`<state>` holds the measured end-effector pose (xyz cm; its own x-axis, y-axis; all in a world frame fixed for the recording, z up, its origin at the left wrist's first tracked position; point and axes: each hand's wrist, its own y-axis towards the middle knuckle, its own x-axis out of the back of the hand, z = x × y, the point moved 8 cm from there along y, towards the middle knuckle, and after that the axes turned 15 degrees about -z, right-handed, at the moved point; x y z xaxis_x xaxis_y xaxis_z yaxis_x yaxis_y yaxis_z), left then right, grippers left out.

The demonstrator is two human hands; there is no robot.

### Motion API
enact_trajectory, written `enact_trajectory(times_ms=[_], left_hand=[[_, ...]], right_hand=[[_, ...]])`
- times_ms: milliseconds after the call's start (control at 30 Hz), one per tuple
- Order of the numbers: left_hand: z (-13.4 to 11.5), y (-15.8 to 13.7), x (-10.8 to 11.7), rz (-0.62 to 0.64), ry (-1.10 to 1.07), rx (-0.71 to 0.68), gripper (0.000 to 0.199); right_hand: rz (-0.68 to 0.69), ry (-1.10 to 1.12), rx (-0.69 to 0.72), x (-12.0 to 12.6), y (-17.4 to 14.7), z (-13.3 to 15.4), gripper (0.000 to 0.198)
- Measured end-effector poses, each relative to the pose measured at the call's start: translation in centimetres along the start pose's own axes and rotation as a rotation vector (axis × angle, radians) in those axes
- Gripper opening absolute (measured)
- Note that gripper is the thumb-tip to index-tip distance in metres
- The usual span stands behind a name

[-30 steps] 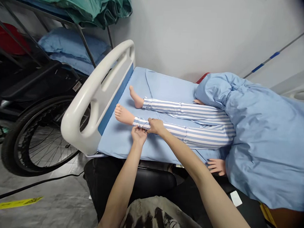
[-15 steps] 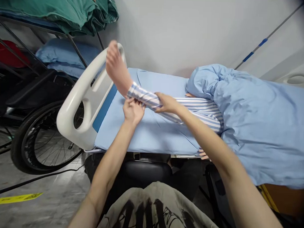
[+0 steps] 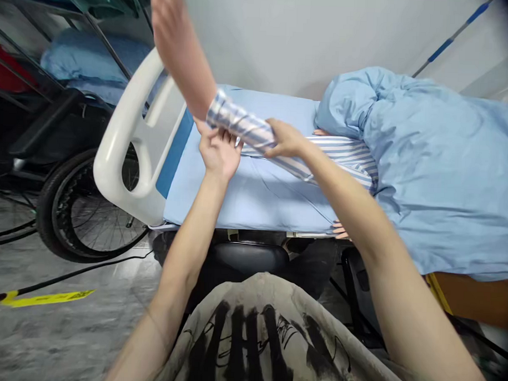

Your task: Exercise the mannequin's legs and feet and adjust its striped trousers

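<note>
The raised leg in a blue-and-white striped cotton trouser (image 3: 242, 123) slants across the centre of the frame, its smooth bare foot (image 3: 186, 60) reaching the upper left, above the pale-blue bed sheet (image 3: 257, 199). The person's left hand (image 3: 221, 155) is palm-up beneath the ankle, seemingly to bear the heel's weight; whether its fingers close around it cannot be told. The right hand (image 3: 286, 139) grips the striped shin from above, thumb and fingers apart around it, probably to steady the knee side. Two holding points likely prevent sagging or twisting. The puffy light-blue quilt (image 3: 447, 158) covers the right.
</note>
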<state>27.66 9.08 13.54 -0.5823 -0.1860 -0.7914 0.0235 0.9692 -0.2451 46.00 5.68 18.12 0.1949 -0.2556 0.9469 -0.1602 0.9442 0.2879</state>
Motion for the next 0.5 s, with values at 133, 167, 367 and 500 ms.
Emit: enact_trajectory(times_ms=[133,167,367,500], left_hand=[[4.3,1.8,8.7,-0.130,-0.070,0.286,0.024],[5.3,2.0,11.0,-0.189,-0.081,0.318,0.023],[10.7,1.7,21.5,-0.449,-0.084,0.425,0.009],[12.0,1.8,23.7,-0.457,-0.126,0.439,0.014]], right_hand=[[0.159,-0.071,-0.114,-7.9,-1.0,3.7,0.080],[0.188,-0.094,-0.138,-9.7,-1.6,4.4,0.076],[0.305,-0.183,-0.136,-18.4,-5.7,6.6,0.057],[0.315,-0.202,-0.151,-20.4,-6.3,6.4,0.062]])
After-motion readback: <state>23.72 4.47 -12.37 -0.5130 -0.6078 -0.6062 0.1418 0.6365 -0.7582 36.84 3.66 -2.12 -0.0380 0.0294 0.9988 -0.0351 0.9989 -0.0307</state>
